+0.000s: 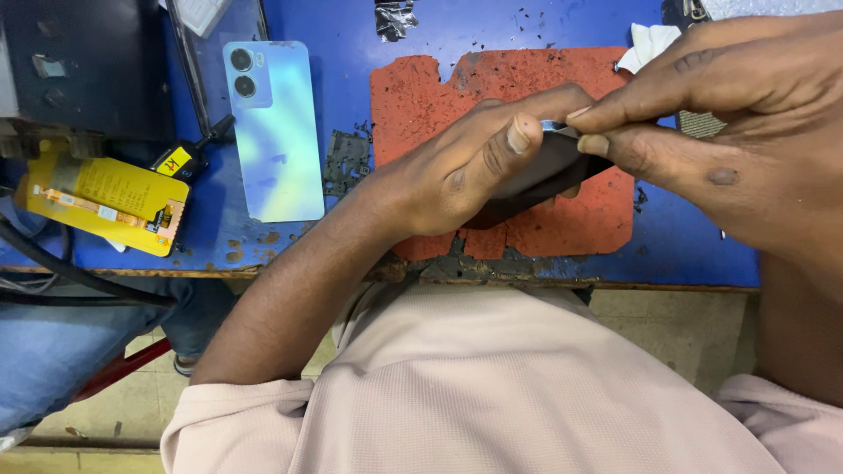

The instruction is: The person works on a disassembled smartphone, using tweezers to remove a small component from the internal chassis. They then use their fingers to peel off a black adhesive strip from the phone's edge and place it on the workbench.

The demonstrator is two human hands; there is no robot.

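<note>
My left hand point(465, 167) grips a dark phone body point(544, 175) from the left, thumb laid across its top edge. My right hand point(711, 132) comes in from the right and pinches the same phone at its upper end with thumb and fingers. Both hands hold it just above a worn red mat point(421, 96) on the blue worktable point(676, 246). Most of the phone is hidden under my fingers.
A light blue phone back cover point(277, 132) lies face down left of the mat. A yellow card with a flex part point(105, 197), a small black glue tube point(189, 156), a dark box point(83, 61) and a white tissue point(650, 44) sit around. Another person's jeans point(53, 351) show lower left.
</note>
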